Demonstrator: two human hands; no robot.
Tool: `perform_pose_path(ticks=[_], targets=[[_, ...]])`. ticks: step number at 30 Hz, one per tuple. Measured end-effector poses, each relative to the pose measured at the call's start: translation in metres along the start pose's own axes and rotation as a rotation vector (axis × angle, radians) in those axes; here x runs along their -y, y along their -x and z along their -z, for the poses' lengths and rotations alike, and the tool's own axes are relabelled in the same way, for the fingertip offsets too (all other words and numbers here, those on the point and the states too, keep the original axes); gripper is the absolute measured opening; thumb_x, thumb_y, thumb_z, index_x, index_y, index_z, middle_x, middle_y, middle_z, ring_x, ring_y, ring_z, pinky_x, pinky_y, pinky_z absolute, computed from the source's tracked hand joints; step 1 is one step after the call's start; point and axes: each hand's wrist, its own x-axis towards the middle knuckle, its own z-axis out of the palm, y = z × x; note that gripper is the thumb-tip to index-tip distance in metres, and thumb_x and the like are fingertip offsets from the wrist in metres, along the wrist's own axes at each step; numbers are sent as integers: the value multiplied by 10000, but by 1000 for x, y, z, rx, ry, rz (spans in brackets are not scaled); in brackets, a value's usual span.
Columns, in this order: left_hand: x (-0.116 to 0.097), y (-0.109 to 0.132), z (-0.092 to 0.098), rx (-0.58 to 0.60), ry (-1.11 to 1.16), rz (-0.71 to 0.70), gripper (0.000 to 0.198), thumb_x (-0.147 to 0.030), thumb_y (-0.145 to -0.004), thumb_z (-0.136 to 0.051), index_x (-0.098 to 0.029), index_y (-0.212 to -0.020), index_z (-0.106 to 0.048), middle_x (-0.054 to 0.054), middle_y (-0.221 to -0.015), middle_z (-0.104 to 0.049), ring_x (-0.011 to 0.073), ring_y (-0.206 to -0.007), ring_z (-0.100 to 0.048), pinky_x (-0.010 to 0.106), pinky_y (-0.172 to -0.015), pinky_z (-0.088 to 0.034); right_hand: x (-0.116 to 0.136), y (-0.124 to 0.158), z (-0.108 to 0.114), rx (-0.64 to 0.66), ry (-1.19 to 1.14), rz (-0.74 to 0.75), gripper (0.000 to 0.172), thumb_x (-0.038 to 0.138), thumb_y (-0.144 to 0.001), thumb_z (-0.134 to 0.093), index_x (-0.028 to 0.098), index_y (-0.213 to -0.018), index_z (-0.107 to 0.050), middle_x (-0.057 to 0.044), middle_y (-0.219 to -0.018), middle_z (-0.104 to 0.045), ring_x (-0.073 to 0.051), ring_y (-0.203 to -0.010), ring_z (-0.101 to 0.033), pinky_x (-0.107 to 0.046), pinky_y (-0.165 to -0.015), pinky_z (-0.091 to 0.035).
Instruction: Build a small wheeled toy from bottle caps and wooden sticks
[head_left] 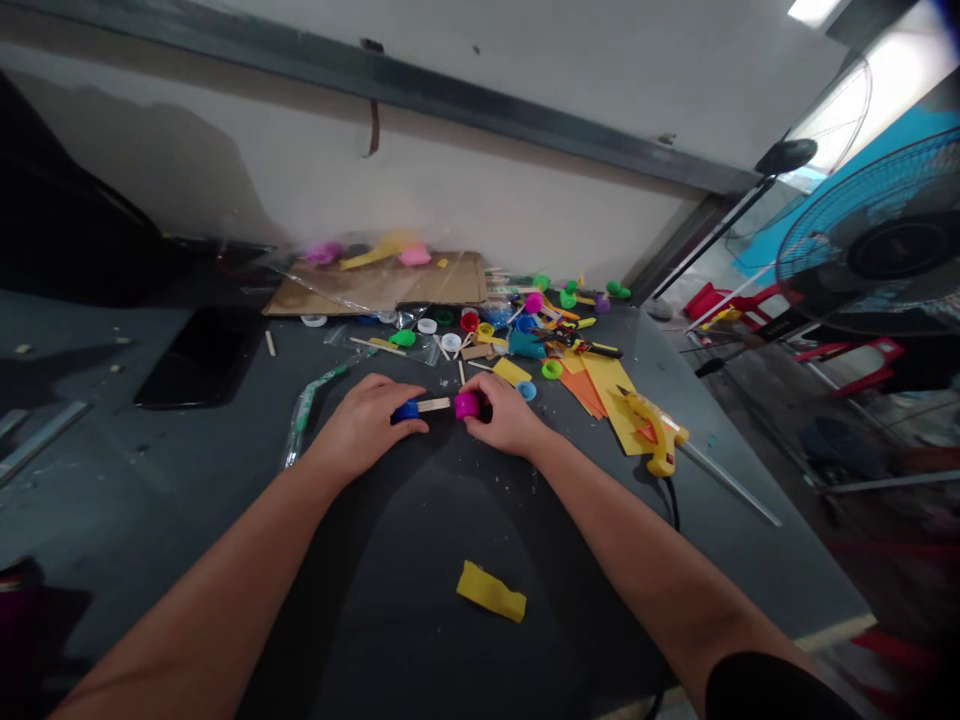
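Holding, left hand [366, 420]: we pinch a blue cap [407, 411], a stick [433, 405] jutting past it. Right hand [511, 415]: we grip a pink cap [466, 405], just beside the stick's tip. Both caps sit nearer us than the cardboard [456, 285]. We judge caps light, stiff, slippery, best held by the rim; stick snappable. On the cardboard, a clear bag [352, 288]; whether the yellow piece [386, 247] is inside, we cannot tell.

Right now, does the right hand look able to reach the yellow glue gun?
Probably yes: nothing seems to cover the glue gun, to the right of the right hand. But that hand holds a pink cap, which may need putting down first.
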Motion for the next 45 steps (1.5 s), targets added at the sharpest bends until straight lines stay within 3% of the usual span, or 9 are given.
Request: perform_pose_path(ticks=[6, 10, 16, 25, 45], targets=[[2, 4, -3, 12, 37, -56, 444, -396, -848, -571, -186, -1239, -565, 116, -1222, -600, 267, -1134, -521, 424, -1001, -393, -2, -1, 1, -15, 27, 27, 292, 157, -674, -615, 210, -951, -540, -52, -933, -574, -211, -911, -523, -345, -770, -455], [-3, 3, -2, 21, 45, 32, 471, -377, -829, -598, -199, -1258, -521, 106, -1205, -604, 272, -1131, -527, 429, -989, -396, -3, 0, 4, -3, 39, 40, 294, 174, -701, -625, 201, -985, -554, -57, -932, -584, -206, -905, -528, -336, -768, -461], [-8, 2, 3, 39, 80, 158, 331, -383, -788, -642, -236, -1068, -545, 58, -1085, -638, 253, -1001, -584, 391, -875, -448, -1, 0, 7, 15, 46, 29, 323, 167, -721, -628, 210, -1030, -542, -60, -952, -583, -206, -919, -537, -349, -783, -469], [-7, 2, -1, 23, 76, 142, 301, -366, -777, -654, -245, -1026, -537, 47, -1036, -628, 239, -971, -583, 377, -848, -442, 1, -1, 7, 7, 36, 38, 216, 172, -726, -626, 211, -930, -565, -50, -896, -580, -202, -878, -532, -348, -761, -455], [-7, 1, -2, 38, 66, 128, 307, -375, -774, -655, -238, -1026, -546, 52, -1026, -627, 241, -953, -588, 372, -838, -450, 0, -2, 5, 6, 34, 66, 234, 150, -713, -618, 211, -933, -569, -52, -897, -580, -208, -887, -525, -348, -761, -447]])
